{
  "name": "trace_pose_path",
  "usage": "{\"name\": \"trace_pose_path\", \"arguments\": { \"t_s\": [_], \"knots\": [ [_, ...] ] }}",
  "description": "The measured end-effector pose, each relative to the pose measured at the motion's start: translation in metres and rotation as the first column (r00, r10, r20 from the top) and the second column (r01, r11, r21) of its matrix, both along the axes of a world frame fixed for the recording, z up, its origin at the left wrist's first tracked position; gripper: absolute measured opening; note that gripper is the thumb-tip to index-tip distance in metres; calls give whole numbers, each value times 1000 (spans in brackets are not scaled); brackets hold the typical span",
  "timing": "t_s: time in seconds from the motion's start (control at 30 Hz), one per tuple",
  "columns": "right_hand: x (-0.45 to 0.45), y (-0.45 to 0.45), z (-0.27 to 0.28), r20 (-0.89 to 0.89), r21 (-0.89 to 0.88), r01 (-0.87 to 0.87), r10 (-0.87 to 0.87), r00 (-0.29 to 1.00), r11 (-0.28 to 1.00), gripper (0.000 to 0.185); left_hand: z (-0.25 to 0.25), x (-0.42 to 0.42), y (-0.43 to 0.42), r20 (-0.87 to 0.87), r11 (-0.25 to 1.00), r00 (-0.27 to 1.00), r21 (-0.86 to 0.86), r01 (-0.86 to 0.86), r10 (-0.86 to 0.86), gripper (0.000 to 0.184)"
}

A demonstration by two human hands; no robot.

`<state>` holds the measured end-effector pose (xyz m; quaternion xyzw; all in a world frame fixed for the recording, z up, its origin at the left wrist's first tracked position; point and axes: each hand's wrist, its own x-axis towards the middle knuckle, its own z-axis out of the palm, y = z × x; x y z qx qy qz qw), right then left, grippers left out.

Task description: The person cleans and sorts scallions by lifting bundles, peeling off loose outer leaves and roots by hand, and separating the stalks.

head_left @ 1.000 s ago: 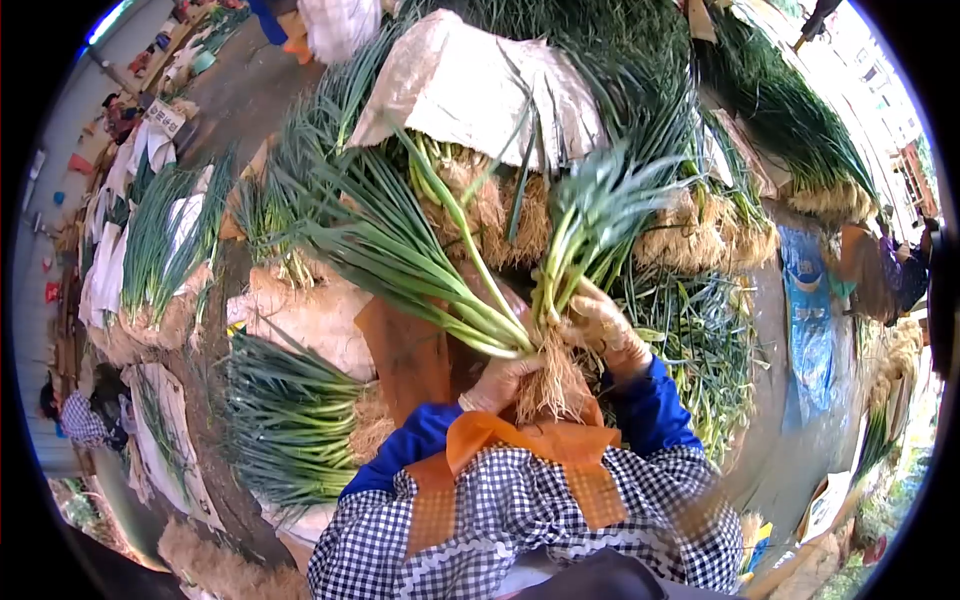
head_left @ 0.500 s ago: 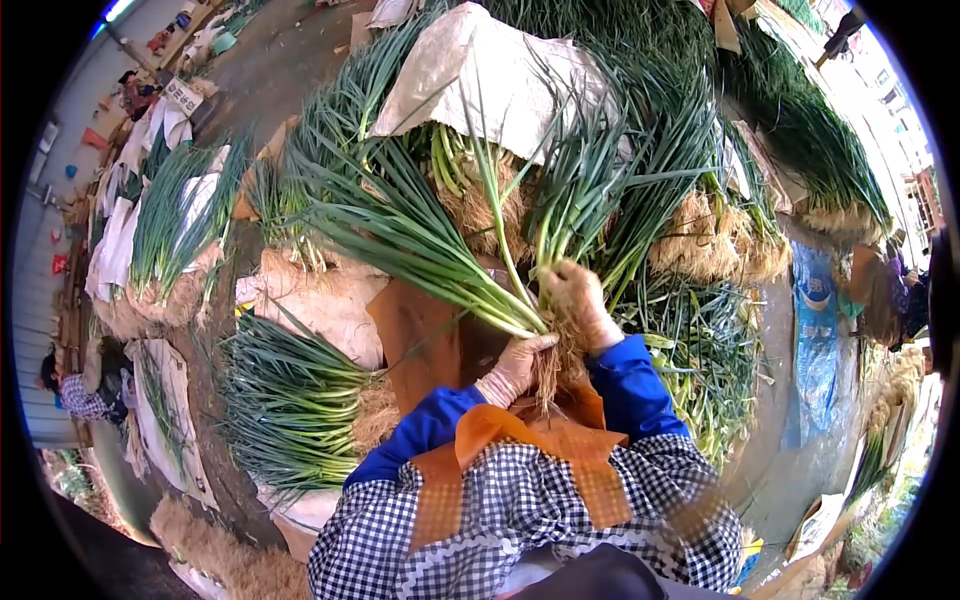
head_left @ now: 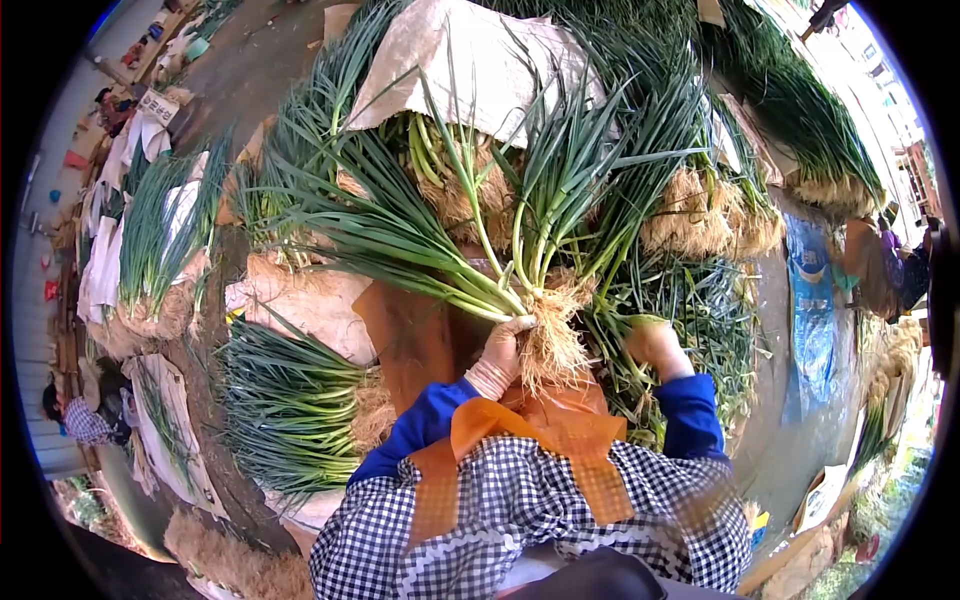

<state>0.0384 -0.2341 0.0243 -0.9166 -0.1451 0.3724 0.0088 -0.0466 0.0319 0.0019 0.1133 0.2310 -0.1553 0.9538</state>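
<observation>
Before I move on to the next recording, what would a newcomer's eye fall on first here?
First, the fanned bunch of long green stalks at the centre, gripped in the left hand, its pale roots hanging down. Next, the big pale cloth at the top centre, among heaped stalks. Then the blurred right hand, apart from the bunch, by the loose leaves on the right.

The bunch of long green onion plants [head_left: 482, 288] has smooth, faintly glossy stalks and rough, wiry, straw-coloured roots [head_left: 553, 345]. Against the matt black-and-white checked cloth garment [head_left: 520, 500], the orange apron [head_left: 540, 422] looks like thin, shiny, see-through plastic. The off-white draped sheet [head_left: 470, 70] resembles dull, creased sacking, the long blue printed sheet [head_left: 808, 310] wrinkled glossy plastic.
</observation>
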Motion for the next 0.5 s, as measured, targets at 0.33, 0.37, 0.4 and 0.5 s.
{"name": "trace_pose_path", "arguments": {
  "t_s": [0.33, 0.37, 0.4, 0.5],
  "knots": [
    [97, 147, 28, 590, 307, 81, -256, 766, 948, 48, -16, 3, -11, 226, 897, 970, 407, -173, 84, 40],
    [124, 128, -32, 650, 326, -118, -132, 749, 938, 55, -23, 3, -12, 227, 893, 969, 410, -185, 96, 41],
    [120, 118, -25, 567, 355, -130, -103, 817, 926, 54, -28, 0, -12, 219, 889, 970, 415, -192, 107, 41],
    [107, 120, 33, 373, 380, -156, 3, 928, 912, 50, -23, -1, -14, 202, 869, 975, 463, -173, 86, 41]
  ]
}}
